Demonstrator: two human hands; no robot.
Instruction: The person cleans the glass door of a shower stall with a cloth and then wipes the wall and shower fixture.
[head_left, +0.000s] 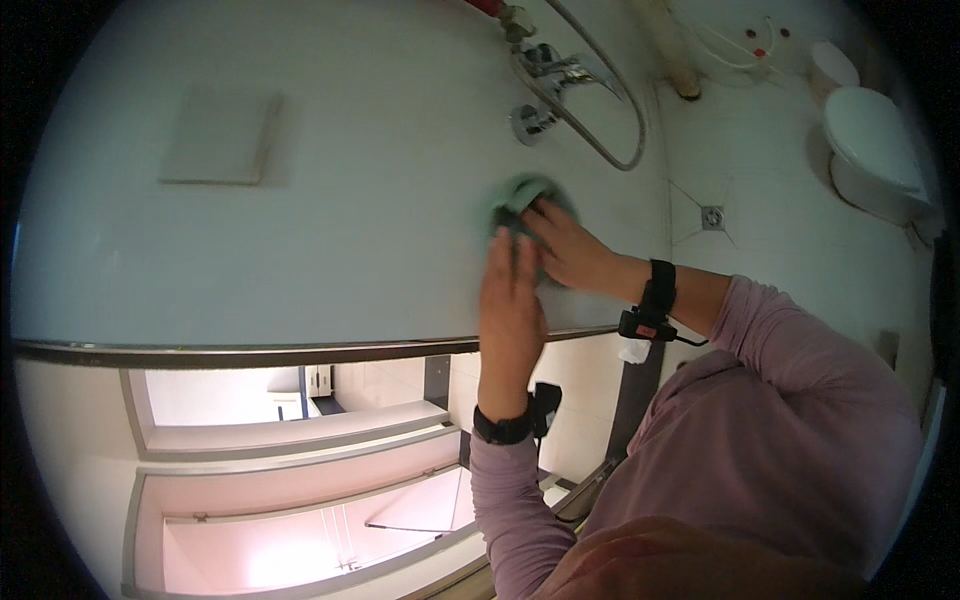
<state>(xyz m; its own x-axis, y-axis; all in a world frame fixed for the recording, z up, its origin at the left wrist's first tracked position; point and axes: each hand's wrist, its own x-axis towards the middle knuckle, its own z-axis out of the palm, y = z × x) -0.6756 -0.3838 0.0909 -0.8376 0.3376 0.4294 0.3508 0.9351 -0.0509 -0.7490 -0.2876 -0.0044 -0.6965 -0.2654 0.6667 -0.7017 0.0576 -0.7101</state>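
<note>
A round green scrubber (551, 187), blurred, lies against a pale smooth wall (360, 202). My right hand (574, 247) reaches in from the right and holds it, fingers bent over its dark middle beside a lighter green strip. My left hand (512, 315) comes up from below with its fingers straight and close together. Their tips touch the scrubber's lower edge; whether they grip it cannot be told. Both wrists wear black straps with small black devices. Just above the scrubber, a chrome shower mixer (555, 71) is fixed to the wall.
A metal hose (630, 154) loops from the mixer. At right are a white toilet (874, 142), a floor drain (712, 218) and a pipe (682, 79). A square plate (221, 139) sits on the wall. Below the wall's dark edge (247, 354) opens a doorway with a window (300, 540).
</note>
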